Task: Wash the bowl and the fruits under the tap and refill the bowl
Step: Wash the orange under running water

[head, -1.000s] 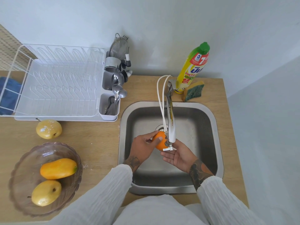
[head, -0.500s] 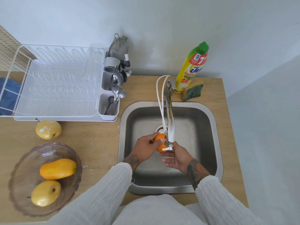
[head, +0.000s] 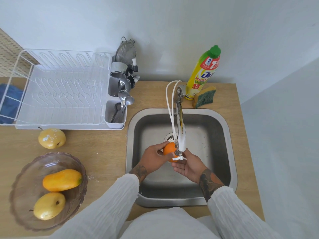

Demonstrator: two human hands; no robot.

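Currently rinsing orange (head: 170, 150) under tap (head: 180, 133) | left hand (head: 152, 160) fingers curling around it | right hand (head: 189, 165) cupping beneath, fingers loosely together | likely wet, slippery, firm: gripping around its middle.

Pale blue-white wall (head: 172, 23) behind a light wood countertop (head: 96, 145), soft even daylight. White wire dish rack (head: 60, 90) at back left, a beige perforated panel (head: 8, 54) behind it. Plain pale floor (head: 284, 152) on the right, below the counter edge.
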